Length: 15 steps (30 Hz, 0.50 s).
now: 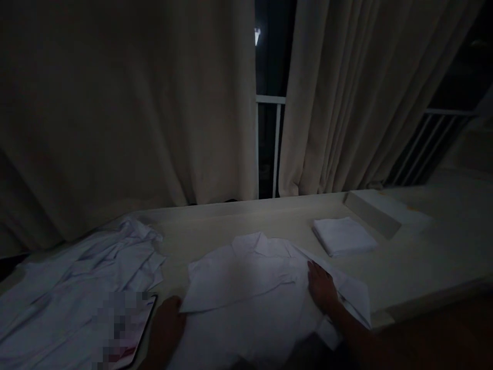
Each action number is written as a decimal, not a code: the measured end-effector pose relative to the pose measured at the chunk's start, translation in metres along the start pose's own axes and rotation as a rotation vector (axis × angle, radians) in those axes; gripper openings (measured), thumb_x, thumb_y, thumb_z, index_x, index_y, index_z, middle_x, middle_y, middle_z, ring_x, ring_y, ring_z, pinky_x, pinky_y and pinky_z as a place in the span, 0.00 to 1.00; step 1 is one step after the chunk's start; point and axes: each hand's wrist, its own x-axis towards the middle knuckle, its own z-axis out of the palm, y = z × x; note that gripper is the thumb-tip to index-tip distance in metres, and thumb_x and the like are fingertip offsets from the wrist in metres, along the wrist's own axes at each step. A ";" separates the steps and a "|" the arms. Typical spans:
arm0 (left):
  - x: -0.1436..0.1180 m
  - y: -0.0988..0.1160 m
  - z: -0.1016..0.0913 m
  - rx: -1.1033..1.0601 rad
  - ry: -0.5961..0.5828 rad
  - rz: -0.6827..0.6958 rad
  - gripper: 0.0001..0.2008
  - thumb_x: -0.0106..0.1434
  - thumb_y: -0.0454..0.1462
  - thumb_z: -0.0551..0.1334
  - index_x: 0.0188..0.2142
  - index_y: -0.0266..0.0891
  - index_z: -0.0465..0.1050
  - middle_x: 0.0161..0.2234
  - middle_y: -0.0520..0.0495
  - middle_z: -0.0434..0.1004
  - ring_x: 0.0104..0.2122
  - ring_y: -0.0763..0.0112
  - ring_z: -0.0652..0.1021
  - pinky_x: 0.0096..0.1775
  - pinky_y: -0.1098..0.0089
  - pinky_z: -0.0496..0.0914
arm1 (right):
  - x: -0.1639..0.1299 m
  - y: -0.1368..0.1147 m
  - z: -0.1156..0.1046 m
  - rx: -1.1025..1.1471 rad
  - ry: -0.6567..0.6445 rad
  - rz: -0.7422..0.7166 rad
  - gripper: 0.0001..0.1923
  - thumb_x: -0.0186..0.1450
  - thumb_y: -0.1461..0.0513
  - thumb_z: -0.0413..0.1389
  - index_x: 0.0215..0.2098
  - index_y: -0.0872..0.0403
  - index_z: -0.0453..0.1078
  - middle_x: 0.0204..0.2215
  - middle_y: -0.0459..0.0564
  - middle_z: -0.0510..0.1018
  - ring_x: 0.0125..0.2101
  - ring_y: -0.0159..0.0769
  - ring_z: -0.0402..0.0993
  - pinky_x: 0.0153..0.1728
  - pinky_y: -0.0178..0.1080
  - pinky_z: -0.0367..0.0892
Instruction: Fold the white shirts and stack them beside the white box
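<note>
Mostly flat: both hands (321, 288) on soft, creased white shirt (250, 288)

A heap of crumpled white garments (77, 277) lies well to the left of the left hand (167, 324), with a tablet (123, 334) resting on its near edge just beside that hand. Beyond the right hand (321, 290), a folded white cloth (342, 236) sits on the table (416, 267), a pale flat box (379, 210) just past it. Pale curtains (127, 113) hang behind, parted over a dark window railing (271, 139).
</note>
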 end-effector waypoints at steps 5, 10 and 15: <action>-0.022 0.015 0.001 0.033 -0.069 -0.140 0.18 0.64 0.48 0.50 0.39 0.37 0.70 0.39 0.37 0.76 0.40 0.53 0.75 0.42 0.59 0.66 | -0.002 -0.001 -0.006 0.006 -0.015 0.030 0.27 0.70 0.62 0.39 0.66 0.58 0.58 0.63 0.60 0.63 0.62 0.47 0.58 0.59 0.49 0.53; -0.019 0.026 0.004 -0.008 -0.045 -0.224 0.15 0.64 0.45 0.50 0.37 0.39 0.69 0.37 0.39 0.77 0.38 0.53 0.76 0.38 0.61 0.64 | 0.002 0.010 -0.011 -0.084 -0.042 0.021 0.27 0.71 0.62 0.37 0.67 0.59 0.55 0.61 0.63 0.66 0.59 0.49 0.64 0.56 0.52 0.58; -0.002 0.040 0.005 -0.100 0.047 -0.216 0.06 0.61 0.40 0.52 0.33 0.42 0.65 0.35 0.43 0.75 0.38 0.57 0.75 0.38 0.63 0.63 | 0.021 0.012 -0.031 -0.102 -0.151 0.004 0.24 0.66 0.65 0.45 0.59 0.62 0.66 0.53 0.67 0.74 0.53 0.50 0.70 0.53 0.49 0.62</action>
